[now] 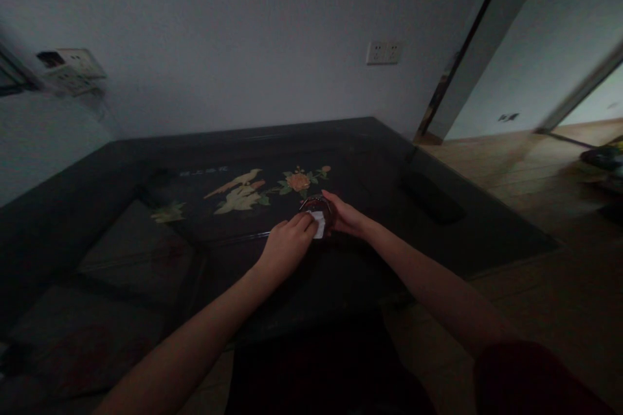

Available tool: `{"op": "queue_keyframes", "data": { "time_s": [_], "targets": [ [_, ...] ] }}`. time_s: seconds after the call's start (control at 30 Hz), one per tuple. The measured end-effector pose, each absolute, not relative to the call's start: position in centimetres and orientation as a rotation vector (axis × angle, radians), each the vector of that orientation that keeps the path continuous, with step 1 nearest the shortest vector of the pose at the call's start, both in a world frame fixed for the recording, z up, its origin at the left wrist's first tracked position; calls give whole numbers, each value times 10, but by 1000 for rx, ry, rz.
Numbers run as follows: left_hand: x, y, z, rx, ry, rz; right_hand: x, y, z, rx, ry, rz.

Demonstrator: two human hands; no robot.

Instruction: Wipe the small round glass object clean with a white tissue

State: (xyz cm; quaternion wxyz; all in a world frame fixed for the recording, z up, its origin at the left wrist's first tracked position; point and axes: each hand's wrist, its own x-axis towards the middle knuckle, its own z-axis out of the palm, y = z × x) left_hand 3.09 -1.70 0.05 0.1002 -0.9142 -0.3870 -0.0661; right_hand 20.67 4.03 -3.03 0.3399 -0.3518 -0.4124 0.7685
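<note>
In the head view, my right hand (pixel 345 214) is wrapped round the side of a small dark reddish object with a shiny curved rim (pixel 327 206). Its kind is too dim to make out. My left hand (pixel 292 233) has its fingers closed on a white tissue or paper piece (pixel 319 223), which lies against the shiny-rimmed object. Both hands meet over the near middle of a dark glossy table (pixel 350 279). Just beyond them, a flower and bird picture (pixel 298 181) decorates the tabletop.
A flat black oblong thing (pixel 432 198) lies on the table to the right. Behind the table, the wall carries a double socket (pixel 384 52) and another socket with a plug (pixel 80 63) at left. Tiled floor (pixel 487 159) stretches beyond the table's right edge.
</note>
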Motion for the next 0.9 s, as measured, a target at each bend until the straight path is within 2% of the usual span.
{"op": "queue_keyframes", "data": {
  "time_s": [0.27, 0.6, 0.77, 0.9],
  "targets": [
    [34, -19, -8, -2781, -1240, -284, 200, 38, -37, -909, -1012, 1884],
    [42, -25, -5, -3217, -1700, -1075, 191, 27, -24, -860, -1032, 1805],
    [45, -21, -10, -3215, -1918, -1450, 184, 29, -30, -856, -954, 1700],
    [44, -21, -8, -3221, -1914, -1332, 185, 31, -34, -897, -939, 1656]
  ]
}}
